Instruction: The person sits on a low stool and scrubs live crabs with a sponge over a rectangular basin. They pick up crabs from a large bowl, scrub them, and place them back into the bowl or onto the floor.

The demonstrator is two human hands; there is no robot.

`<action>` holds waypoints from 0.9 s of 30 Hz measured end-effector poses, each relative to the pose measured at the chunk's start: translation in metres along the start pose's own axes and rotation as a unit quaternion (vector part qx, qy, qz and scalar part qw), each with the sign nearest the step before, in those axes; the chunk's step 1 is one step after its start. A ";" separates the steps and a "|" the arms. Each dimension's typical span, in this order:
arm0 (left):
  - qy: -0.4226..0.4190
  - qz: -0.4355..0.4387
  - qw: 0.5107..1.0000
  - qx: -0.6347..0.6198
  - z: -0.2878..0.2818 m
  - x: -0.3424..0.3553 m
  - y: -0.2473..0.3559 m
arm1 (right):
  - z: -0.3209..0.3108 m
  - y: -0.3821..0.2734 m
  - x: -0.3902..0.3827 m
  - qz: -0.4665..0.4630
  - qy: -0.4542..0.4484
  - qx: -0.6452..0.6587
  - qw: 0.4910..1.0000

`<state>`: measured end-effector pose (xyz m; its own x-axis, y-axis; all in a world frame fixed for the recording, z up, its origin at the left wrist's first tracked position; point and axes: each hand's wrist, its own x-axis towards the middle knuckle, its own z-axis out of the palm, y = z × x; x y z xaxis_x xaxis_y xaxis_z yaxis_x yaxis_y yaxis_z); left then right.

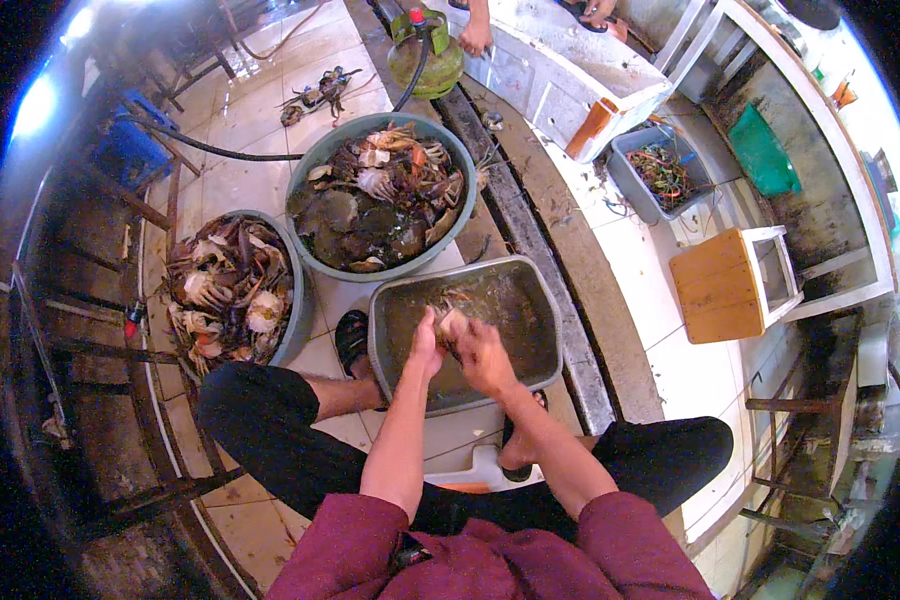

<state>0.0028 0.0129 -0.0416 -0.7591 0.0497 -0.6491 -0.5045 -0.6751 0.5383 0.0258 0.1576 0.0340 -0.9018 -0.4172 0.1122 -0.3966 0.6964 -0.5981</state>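
Mid-frame over the gray basin [450, 277], my remotely guided left hand [425, 346] and right hand [486, 360] hold between their fingers a pale crab piece [452, 323], likely light, stiff, slippery and best gripped by its edges.

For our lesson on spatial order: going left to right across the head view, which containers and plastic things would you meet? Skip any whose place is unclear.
Round grey tub heaped with brown-and-white crabs, large rectangular grey basin, smaller rectangular grey bin, bright green plastic item.
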 end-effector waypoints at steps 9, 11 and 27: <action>-0.059 -0.022 0.993 -0.098 0.037 -0.036 0.001 | -0.009 -0.016 -0.002 -0.041 0.048 -0.089 0.994; -0.071 -0.011 0.990 -0.120 0.039 -0.033 -0.002 | -0.019 -0.028 0.009 0.015 0.080 -0.064 0.995; -0.049 -0.015 0.987 -0.151 0.037 -0.023 -0.001 | -0.016 -0.008 0.006 -0.037 0.057 -0.066 0.995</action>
<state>0.0056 0.0394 -0.0072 -0.7885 0.1340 -0.6003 -0.3930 -0.8605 0.3242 0.0202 0.1591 0.0520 -0.8795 -0.4070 0.2466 -0.4758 0.7395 -0.4762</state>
